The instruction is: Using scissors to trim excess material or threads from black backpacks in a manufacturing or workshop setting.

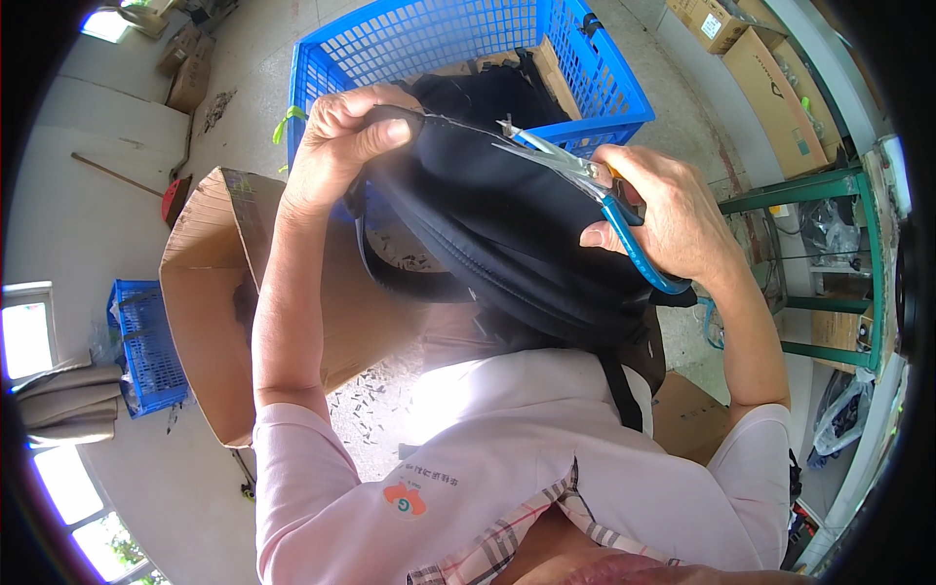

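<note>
A black bag [487,210] with a stitched seam and a strap hangs in front of me, over my lap. My left hand [346,141] pinches its upper left edge between thumb and fingers. In my right hand [668,210] is a pair of scissors [624,234] with blue handles, gripped at the bag's upper right. The scissors' blades are apart and point left along the bag's top edge, where a small frayed bit shows by one tip. The bag's underside is hidden.
A large blue plastic basket [424,44] with dark fabric pieces stands beyond the bag. To the left is an open cardboard box [210,263], with a smaller blue crate [146,346] behind it. Black scraps litter the floor. A green metal rack [863,263] stands at right.
</note>
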A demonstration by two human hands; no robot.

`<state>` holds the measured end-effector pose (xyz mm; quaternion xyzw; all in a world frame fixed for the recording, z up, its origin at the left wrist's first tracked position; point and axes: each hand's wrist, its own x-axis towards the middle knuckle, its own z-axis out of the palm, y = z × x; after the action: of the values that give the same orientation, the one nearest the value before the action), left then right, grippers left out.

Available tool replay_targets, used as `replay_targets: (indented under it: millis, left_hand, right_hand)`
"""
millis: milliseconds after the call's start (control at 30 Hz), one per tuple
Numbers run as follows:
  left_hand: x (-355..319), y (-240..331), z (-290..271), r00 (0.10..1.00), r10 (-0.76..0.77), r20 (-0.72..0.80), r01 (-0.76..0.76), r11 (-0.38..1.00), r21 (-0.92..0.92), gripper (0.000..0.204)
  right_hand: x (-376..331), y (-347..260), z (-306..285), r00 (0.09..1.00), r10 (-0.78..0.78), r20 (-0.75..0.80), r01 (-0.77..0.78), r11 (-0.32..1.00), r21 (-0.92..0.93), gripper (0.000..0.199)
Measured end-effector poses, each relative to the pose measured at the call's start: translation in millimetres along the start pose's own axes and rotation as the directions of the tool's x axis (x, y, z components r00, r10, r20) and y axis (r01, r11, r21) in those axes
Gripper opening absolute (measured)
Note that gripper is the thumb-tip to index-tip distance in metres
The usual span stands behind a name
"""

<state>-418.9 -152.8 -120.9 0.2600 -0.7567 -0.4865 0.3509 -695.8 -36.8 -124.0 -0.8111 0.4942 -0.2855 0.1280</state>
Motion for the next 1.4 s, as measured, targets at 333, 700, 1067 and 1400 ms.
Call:
replay_targets:
  millis: [333, 700, 1067, 1400]
  left_hand:
    - [3, 0, 5, 1.0, -0.001, -0.003, 0.001, 1.0, 0.015, 0.018]
    - [15, 11, 19, 0.998, -0.044, 0.042, 0.044, 0.999, 0.002, 0.022]
    - [44, 11, 19, 0.972, -0.172, 0.162, 0.115, 0.943, 0.313, 0.03]
    - [58, 12, 68, 0.986, -0.126, -0.106, 0.124, 0.992, -0.025, 0.019]
  right_hand:
    - [-5, 6, 10, 1.0, -0.007, 0.004, 0.006, 0.989, 0.146, 0.04]
    - [-15, 9, 17, 0.976, 0.215, 0.039, -0.217, 0.938, 0.269, 0.039]
    - [-30, 29, 19, 0.914, 0.401, 0.055, -0.329, 0.656, 0.679, 0.034]
    - [-57, 14, -7, 0.904, 0.379, -0.199, -0.281, 0.875, 0.394, 0.052]
